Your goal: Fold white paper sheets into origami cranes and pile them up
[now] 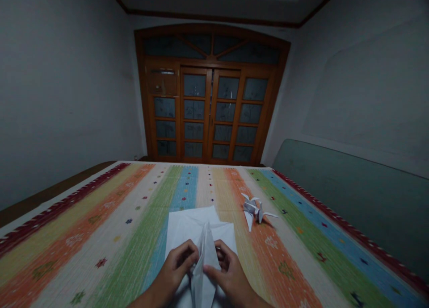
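Note:
A folded piece of white paper (208, 250) with a pointed top stands between my two hands. My left hand (181, 264) pinches its left side, thumb and fingers pressed together at the edge. On the other side my right hand (230, 268) grips it, the thumb lying on the front face and the fingers curled behind. Under the folded paper lie flat white paper sheets (182, 218) on the tablecloth. To the right rest finished paper cranes (254, 208), close together; how many there are is hard to tell.
A striped tablecloth (129, 245) in several colours covers the table. Beyond the far edge are wooden doors (211, 116) with glass panes. A grey-green panel (335, 178) borders the table on the right, and pale walls (67, 98) rise on both sides.

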### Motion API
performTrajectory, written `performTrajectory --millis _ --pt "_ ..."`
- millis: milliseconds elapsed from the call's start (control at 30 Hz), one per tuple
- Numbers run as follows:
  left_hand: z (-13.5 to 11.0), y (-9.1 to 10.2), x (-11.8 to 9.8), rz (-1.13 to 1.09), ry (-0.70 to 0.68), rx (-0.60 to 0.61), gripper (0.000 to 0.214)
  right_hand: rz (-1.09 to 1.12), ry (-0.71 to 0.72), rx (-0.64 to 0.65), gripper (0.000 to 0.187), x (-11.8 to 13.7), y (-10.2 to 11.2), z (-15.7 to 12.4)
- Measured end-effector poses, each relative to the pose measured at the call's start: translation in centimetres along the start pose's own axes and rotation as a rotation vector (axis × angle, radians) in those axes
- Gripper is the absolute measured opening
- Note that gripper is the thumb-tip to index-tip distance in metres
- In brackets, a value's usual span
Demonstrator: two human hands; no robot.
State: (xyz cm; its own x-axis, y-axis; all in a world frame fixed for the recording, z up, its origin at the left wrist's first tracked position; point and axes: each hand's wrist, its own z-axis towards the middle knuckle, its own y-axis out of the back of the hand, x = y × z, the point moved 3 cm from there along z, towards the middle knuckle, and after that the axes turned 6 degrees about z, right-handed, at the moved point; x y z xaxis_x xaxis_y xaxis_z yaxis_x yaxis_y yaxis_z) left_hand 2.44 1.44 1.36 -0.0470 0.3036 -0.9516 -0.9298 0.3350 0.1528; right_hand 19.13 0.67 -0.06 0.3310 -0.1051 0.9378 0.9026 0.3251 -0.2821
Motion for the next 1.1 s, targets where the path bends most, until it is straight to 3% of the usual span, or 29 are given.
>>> performTrajectory --millis 133,233,400,500,733,933,1100 --pt "-0.5 0.0 0.3 0.093 -0.059 0.003 0.055 -0.047 0.013 -0.029 0.037 0.4 -0.2 -0.1" --pt "-0.7 -0.2 0.6 0.135 -0.005 -0.029 0.046 -0.066 0.016 -0.046 0.033 0.6 -0.1 -0.1" --pt "-0.5 -0.6 0.1 -0.114 0.124 -0.025 0.056 -0.108 0.014 -0.062 0.033 1.0 0.5 0.4" --pt "-0.4 -0.5 -0.2 -0.15 0.139 -0.066 0.061 -0.153 -0.008 -0.105 0.037 1.2 1.0 0.8" --pt "-0.3 0.5 -0.6 0.236 0.048 -0.087 0.03 -0.187 0.009 -0.212 0.043 1.5 1.7 0.9" --pt "-0.6 0.4 -0.9 0.34 -0.07 0.03 0.035 -0.4 0.083 -0.22 0.025 2.6 2.6 1.3" --pt "-0.6 0.0 -0.7 0.455 -0.006 -0.021 0.031 -0.534 0.078 -0.168 0.019 2.5 3.1 1.4"
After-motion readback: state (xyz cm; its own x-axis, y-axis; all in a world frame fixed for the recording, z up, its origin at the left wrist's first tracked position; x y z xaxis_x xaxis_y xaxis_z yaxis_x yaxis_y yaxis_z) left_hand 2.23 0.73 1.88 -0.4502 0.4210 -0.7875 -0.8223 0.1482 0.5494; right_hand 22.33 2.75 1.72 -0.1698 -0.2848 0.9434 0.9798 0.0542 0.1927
